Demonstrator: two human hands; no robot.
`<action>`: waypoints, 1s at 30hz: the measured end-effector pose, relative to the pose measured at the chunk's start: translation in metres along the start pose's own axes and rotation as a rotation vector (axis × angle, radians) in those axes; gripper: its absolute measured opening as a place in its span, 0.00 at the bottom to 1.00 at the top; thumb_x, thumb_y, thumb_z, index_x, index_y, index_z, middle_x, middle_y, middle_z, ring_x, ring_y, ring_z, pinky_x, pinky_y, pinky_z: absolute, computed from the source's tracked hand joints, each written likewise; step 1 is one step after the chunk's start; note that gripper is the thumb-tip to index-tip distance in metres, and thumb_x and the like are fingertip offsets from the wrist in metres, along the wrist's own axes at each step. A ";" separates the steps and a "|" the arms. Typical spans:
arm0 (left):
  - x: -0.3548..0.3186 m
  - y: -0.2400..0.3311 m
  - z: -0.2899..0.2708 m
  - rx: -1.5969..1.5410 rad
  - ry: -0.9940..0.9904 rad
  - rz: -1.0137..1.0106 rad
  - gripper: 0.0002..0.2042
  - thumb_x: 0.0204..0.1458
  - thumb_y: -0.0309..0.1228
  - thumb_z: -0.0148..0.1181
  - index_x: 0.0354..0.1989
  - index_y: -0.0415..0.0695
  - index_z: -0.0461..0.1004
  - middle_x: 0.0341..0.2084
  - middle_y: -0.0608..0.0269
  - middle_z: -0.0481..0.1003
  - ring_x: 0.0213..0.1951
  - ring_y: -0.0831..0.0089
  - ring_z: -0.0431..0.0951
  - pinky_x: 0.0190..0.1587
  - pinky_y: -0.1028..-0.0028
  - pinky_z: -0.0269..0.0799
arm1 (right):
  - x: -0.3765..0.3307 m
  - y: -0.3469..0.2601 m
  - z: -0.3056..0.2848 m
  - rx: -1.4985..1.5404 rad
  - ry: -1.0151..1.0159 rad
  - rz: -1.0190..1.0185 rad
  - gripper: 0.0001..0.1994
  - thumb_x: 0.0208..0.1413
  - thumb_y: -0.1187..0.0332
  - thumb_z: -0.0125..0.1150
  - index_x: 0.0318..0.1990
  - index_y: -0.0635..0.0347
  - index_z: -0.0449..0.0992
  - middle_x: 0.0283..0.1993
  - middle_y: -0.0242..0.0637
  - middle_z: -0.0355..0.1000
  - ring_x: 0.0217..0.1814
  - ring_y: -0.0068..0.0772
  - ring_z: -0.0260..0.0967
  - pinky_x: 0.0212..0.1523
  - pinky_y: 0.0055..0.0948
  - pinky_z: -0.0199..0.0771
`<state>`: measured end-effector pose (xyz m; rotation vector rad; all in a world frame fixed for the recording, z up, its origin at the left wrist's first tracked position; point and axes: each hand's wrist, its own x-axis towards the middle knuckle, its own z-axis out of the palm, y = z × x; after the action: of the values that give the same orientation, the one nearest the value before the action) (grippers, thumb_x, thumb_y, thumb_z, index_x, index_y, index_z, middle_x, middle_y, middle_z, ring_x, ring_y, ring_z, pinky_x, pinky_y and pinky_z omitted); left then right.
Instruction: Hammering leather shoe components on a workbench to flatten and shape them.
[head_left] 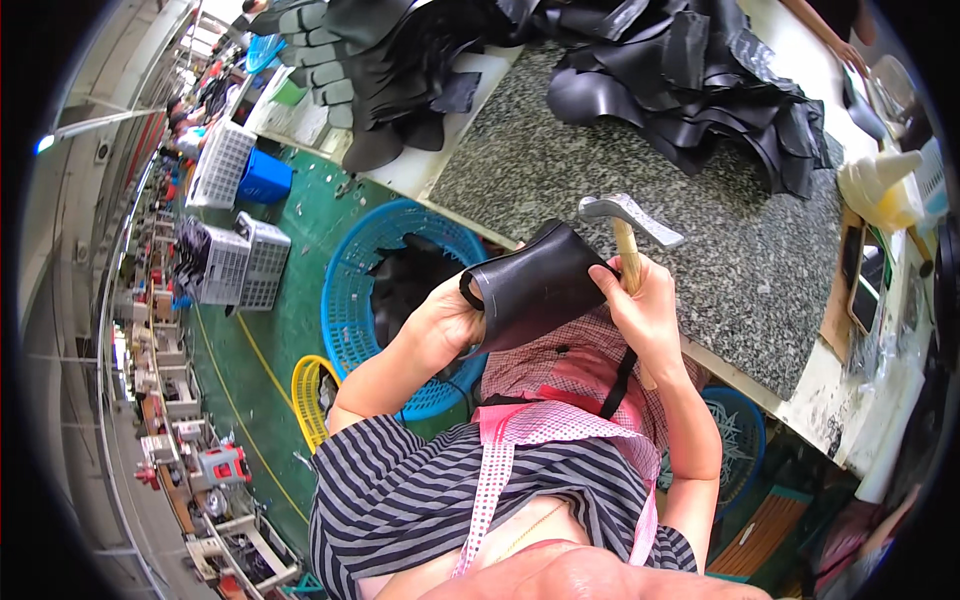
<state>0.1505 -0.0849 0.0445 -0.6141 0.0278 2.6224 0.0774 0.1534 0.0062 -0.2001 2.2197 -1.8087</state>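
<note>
Both my hands hold a black leather piece (537, 287), curved into a tube, in front of my lap near the stone slab's edge. My left hand (447, 322) grips its left end, with the fingers partly hidden inside or behind it. At the right end, my right hand (640, 308) pinches the leather with the thumb on top. That same hand also clasps the wooden handle of a hammer (627, 250), whose metal head points up over the slab. Black leather pieces (690, 90) lie heaped on the far part of the speckled granite slab (750, 270).
A blue basket (335, 300) with black pieces stands on the green floor at left, beside a yellow basket (308, 400). More stacked leather pieces (385, 70) lie at the far left. A thread cone (880, 190) and a phone (868, 290) sit at right. Another person's hand (850, 55) shows at far right.
</note>
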 end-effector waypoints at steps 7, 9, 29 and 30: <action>-0.027 -0.013 0.001 -0.112 0.013 0.037 0.22 0.56 0.22 0.64 0.59 0.28 0.71 0.55 0.36 0.76 0.56 0.50 0.80 0.64 0.44 0.72 | 0.004 -0.005 0.016 -0.061 -0.106 -0.094 0.11 0.57 0.69 0.72 0.34 0.67 0.76 0.19 0.36 0.65 0.23 0.23 0.61 0.27 0.31 0.64; -0.031 -0.015 -0.004 -0.128 0.007 0.045 0.23 0.56 0.22 0.65 0.59 0.28 0.71 0.55 0.36 0.76 0.57 0.50 0.79 0.65 0.44 0.72 | 0.005 -0.003 0.019 -0.080 -0.107 -0.149 0.11 0.57 0.68 0.72 0.34 0.67 0.76 0.19 0.38 0.66 0.23 0.25 0.63 0.27 0.33 0.65; -0.047 0.002 -0.078 -0.157 0.068 -0.004 0.22 0.61 0.19 0.58 0.62 0.24 0.64 0.52 0.32 0.75 0.46 0.57 0.85 0.53 0.60 0.85 | -0.004 -0.016 0.044 0.218 -0.249 -0.260 0.16 0.56 0.74 0.72 0.53 0.59 0.82 0.29 0.22 0.69 0.32 0.13 0.61 0.35 0.20 0.64; -0.048 0.002 -0.081 -0.156 0.080 -0.015 0.22 0.61 0.19 0.58 0.62 0.24 0.64 0.52 0.32 0.75 0.45 0.58 0.85 0.52 0.61 0.85 | -0.006 -0.025 0.041 0.357 -0.383 -0.160 0.15 0.57 0.75 0.71 0.52 0.59 0.82 0.32 0.20 0.70 0.35 0.13 0.61 0.38 0.19 0.65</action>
<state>0.2221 -0.1164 -0.0085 -0.7692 -0.1578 2.6007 0.0935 0.1114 0.0235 -0.6064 1.6344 -2.0106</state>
